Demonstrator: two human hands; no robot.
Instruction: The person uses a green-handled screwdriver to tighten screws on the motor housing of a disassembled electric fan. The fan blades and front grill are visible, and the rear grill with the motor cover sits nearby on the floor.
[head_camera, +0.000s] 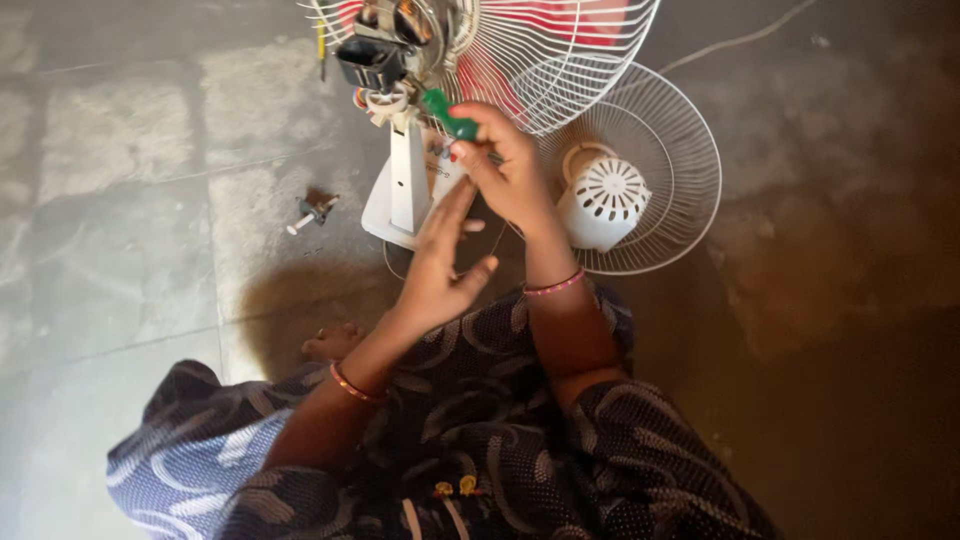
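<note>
My right hand (510, 170) grips a green-handled screwdriver (448, 113), its tip pointing up toward the exposed motor (385, 50) of a table fan. My left hand (440, 265) is open with fingers spread, just below and left of the right hand, holding nothing. The fan's white stand (407, 180) rises from its white base in front of me. Its wire cage (560, 50) with red blades behind it is at the top of the view.
A detached white wire grille (690, 150) lies on the floor at right with a white vented motor cover (605, 200) on it. A small loose part (312, 212) lies on the tiled floor at left. A white cord (730, 40) runs at top right. My patterned dress (480, 430) covers my lap.
</note>
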